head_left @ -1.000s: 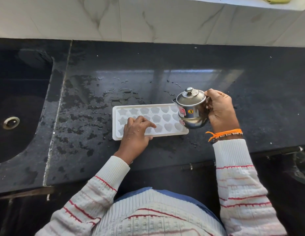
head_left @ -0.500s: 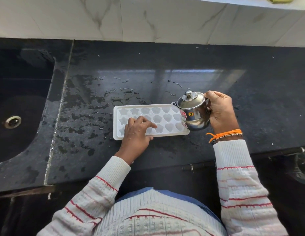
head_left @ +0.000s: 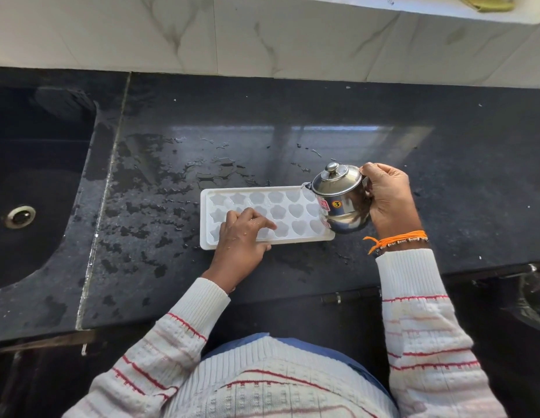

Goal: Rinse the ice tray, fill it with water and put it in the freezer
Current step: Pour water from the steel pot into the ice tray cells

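A white ice tray (head_left: 295,212) with star and heart moulds lies flat on the black counter (head_left: 292,122). My left hand (head_left: 243,239) rests on the tray's near left part, fingers spread over the moulds and thumb at the front rim. My right hand (head_left: 389,200) grips the handle of a small lidded steel jug (head_left: 341,200). The jug is tilted left, its spout over the tray's far right corner. The tray's right end is partly hidden behind the jug.
A black sink (head_left: 30,188) with a round drain (head_left: 20,217) lies at the left. Water puddles (head_left: 217,170) spread over the counter behind and left of the tray. A marble wall (head_left: 262,34) backs the counter. The counter's front edge runs just below my hands.
The jug has tipped further left and moved slightly over the tray's right end. My left hand stays in place on the tray.
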`<act>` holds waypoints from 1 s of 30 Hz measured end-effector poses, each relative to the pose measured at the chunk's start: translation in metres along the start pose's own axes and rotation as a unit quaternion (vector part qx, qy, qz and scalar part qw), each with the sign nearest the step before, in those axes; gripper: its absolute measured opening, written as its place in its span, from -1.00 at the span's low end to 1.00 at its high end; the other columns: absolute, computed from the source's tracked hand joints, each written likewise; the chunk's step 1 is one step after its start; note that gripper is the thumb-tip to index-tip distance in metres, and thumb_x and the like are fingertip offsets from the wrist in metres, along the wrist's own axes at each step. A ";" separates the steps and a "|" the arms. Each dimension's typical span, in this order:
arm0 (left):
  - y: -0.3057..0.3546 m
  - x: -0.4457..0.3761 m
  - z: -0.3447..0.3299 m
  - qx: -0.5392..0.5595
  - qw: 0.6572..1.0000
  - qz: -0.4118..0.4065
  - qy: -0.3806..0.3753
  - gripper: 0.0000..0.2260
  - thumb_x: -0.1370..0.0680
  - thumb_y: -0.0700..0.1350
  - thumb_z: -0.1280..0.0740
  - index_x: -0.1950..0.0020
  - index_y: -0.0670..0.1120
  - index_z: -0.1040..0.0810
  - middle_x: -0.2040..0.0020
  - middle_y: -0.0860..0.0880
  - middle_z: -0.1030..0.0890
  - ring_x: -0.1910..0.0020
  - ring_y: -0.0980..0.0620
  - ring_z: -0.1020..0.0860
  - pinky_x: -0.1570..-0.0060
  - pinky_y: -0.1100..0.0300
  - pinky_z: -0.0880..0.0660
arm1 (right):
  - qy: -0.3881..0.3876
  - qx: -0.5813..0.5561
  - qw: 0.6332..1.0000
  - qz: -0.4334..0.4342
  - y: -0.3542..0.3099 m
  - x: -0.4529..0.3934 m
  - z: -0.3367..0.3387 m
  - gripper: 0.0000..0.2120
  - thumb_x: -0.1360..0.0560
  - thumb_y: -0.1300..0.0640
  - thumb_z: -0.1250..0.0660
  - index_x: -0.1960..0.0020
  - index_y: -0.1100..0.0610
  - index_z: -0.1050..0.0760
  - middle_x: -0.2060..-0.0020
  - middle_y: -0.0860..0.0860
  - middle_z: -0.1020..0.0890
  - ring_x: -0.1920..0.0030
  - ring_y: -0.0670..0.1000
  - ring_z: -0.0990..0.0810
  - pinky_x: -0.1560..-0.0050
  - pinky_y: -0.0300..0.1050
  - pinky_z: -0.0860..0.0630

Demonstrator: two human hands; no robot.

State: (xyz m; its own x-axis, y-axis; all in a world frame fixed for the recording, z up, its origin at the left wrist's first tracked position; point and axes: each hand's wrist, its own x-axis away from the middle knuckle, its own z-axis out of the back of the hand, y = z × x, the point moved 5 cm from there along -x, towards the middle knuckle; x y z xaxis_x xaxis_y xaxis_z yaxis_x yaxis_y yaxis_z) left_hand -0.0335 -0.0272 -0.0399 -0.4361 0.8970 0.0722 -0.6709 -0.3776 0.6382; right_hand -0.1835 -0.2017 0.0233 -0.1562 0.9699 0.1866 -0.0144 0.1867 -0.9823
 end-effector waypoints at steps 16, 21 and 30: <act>-0.003 -0.001 -0.001 0.001 1.000 0.011 0.024 -0.80 -0.48 -0.05 -0.36 -0.11 0.07 -0.57 -0.09 0.09 -0.48 -0.13 0.03 -0.31 -0.06 0.23 -0.18 | 0.003 -0.035 0.999 -0.026 0.002 0.000 0.001 -0.76 -0.49 0.33 -0.22 0.34 0.17 -0.45 0.68 -0.12 -0.47 0.60 -0.20 -0.43 0.57 -0.42 -0.36; -0.001 -0.001 -0.002 0.002 1.000 0.004 0.027 -0.80 -0.48 -0.06 -0.36 -0.10 0.06 -0.57 -0.07 0.09 -0.48 -0.12 0.03 -0.33 -0.07 0.24 -0.19 | -0.001 -0.108 0.994 -0.034 0.001 0.002 0.001 -0.69 -0.49 0.40 -0.14 0.40 0.20 -0.33 0.76 -0.12 -0.34 0.70 -0.19 -0.30 0.63 -0.42 -0.27; 0.012 -0.004 -0.008 0.007 0.999 -0.032 0.014 -0.80 -0.48 -0.09 -0.36 -0.10 0.05 -0.57 -0.07 0.07 -0.49 -0.09 0.03 -0.36 -0.08 0.25 -0.20 | 0.034 -0.090 0.995 -0.030 0.003 -0.003 0.015 -0.72 -0.49 0.37 -0.19 0.37 0.18 -0.39 0.75 -0.11 -0.37 0.69 -0.19 -0.33 0.62 -0.42 -0.28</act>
State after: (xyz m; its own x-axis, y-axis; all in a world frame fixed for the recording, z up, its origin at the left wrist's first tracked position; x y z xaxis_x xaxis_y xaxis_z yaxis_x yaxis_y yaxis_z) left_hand -0.0441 -0.0368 -0.0385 -0.4092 0.9124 0.0105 -0.6900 -0.3170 0.6507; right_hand -0.1975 -0.2062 0.0196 -0.0941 0.9632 0.2520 0.1566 0.2643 -0.9516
